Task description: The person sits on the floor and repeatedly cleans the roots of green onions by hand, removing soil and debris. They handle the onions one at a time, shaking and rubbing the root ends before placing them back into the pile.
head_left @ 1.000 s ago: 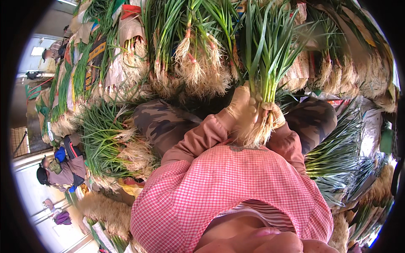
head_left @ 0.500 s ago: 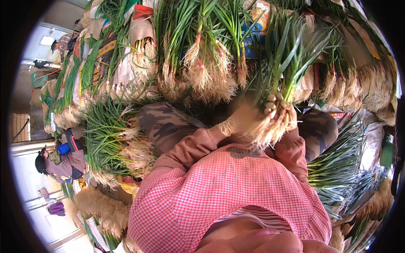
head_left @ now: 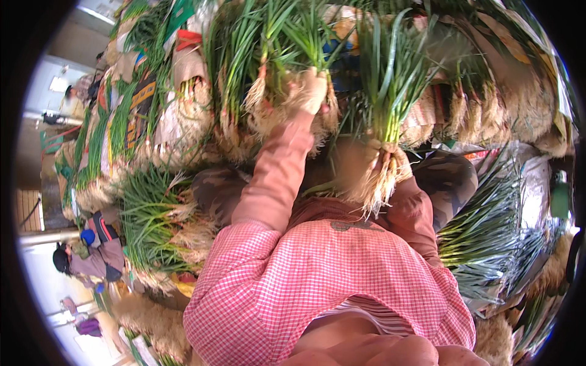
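Note:
In my right hand point(head_left: 401, 166) I hold a bunch of green garlic point(head_left: 390, 91) upright, its long leaves pointing away from me. The pale roots of the bunch hang below my closed fingers, in front of my chest. My left arm stretches out to the far pile, where my left hand point(head_left: 313, 90) closes round the stems of more green garlic point(head_left: 310, 43). Whitish gloves appear to cover both hands. A blurred patch beside the held bunch hides part of its roots.
Rooted plants point(head_left: 229, 104) lie along the far side in rows. Another heap point(head_left: 155, 213) is at my left, and leafy stalks point(head_left: 482, 226) lie on plastic at my right. Camouflage trousers point(head_left: 448, 183) show on my bent legs. Another person point(head_left: 97, 256) sits far left.
My left hand has left the held bunch and reached forward to the far pile. My right hand still holds its bunch, now slightly nearer me and to the left.

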Tool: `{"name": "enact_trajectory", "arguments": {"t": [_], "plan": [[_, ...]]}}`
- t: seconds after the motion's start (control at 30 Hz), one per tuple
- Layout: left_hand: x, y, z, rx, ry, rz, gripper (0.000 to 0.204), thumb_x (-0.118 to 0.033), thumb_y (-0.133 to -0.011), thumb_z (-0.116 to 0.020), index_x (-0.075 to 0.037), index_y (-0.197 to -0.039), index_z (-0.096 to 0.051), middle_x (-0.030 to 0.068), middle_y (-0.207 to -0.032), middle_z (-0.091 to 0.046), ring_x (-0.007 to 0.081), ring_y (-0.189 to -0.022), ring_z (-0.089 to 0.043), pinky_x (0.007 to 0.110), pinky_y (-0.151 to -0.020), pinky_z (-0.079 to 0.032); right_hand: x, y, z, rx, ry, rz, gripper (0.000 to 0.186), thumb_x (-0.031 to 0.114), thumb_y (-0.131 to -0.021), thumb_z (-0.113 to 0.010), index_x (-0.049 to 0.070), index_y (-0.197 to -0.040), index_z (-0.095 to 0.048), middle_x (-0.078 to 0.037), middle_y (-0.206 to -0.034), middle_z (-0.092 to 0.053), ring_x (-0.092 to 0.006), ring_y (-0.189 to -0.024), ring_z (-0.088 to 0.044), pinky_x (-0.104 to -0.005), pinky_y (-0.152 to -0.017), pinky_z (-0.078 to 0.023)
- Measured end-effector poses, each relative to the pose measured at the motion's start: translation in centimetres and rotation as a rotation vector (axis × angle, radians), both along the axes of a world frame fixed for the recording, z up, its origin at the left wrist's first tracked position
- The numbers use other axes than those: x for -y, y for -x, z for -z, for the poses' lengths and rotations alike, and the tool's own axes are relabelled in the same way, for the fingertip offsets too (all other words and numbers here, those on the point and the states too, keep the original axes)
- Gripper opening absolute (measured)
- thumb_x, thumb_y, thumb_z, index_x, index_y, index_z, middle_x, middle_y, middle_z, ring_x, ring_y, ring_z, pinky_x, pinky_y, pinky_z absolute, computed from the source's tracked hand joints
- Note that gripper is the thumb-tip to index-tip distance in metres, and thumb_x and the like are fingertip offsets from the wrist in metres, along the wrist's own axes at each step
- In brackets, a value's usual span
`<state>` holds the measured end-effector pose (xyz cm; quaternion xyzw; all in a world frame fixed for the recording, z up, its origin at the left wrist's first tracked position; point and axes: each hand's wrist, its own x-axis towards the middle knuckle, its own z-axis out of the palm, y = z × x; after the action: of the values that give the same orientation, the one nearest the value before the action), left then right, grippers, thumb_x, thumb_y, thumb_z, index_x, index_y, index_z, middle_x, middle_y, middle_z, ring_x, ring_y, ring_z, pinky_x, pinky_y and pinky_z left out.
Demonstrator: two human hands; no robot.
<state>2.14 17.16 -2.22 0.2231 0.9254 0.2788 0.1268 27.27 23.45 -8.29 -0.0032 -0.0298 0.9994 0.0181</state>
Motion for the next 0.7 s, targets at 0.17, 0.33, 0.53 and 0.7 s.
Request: {"name": "enact_trajectory", "arguments": {"t": [0.17,0.33,0.53,0.7], "plan": [[3.2,-8.5,-0.2,-0.409,0.02,0.202,0.027,-0.033,-0.092,-0.048,-0.01,-0.089,-0.06,0.0047,-0.06,-0.058,0.0146,-0.038,-0.048,0.034,-0.041,-0.04,0.3,-0.7,0.7,0.01,-0.265,0.103,0.021,0.013,-0.079,-0.061,0.002,-0.095,-0.055,-0.012,-0.083,-0.058,-0.0305,-0.082,-0.059,-0.0448,-0.074,-0.05],[1.7,-10.8,5.6,0.492,-0.15,0.207,0.02,-0.019,-0.079,-0.061,-0.004,-0.092,-0.065,0.0088,-0.082,-0.064,0.019,-0.071,-0.06,0.033,-0.065,-0.049,1.2,-0.2,0.9,0.208,-0.249,-0.018,0.017,0.012,-0.078,-0.057,-0.005,-0.078,-0.061,-0.023,-0.078,-0.062,-0.0349,-0.07,-0.062,-0.0448,-0.07,-0.052],[2.6,-10.6,7.4,1.546,-0.958,0.015,0.02,-0.025,-0.087,-0.06,-0.008,-0.096,-0.056,0.0052,-0.069,-0.058,0.0175,-0.052,-0.054,0.03,-0.047,-0.046,1.6,-0.7,0.6,0.07,0.078,-0.164,0.037,0.017,-0.078,-0.056,0.001,-0.109,-0.048,-0.013,-0.089,-0.055,-0.0283,-0.075,-0.061,-0.0394,-0.068,-0.053],[3.2,-13.3,6.3,1.488,-1.213,-0.024,0.018,-0.028,-0.092,-0.051,-0.011,-0.093,-0.055,0.0006,-0.073,-0.053,0.0152,-0.064,-0.054,0.031,-0.056,-0.048,1.5,-0.9,1.0,0.037,0.127,-0.175,0.036,0.02,-0.076,-0.058,0.004,-0.107,-0.049,-0.01,-0.087,-0.054,-0.0239,-0.077,-0.053,-0.0399,-0.07,-0.047]]}}
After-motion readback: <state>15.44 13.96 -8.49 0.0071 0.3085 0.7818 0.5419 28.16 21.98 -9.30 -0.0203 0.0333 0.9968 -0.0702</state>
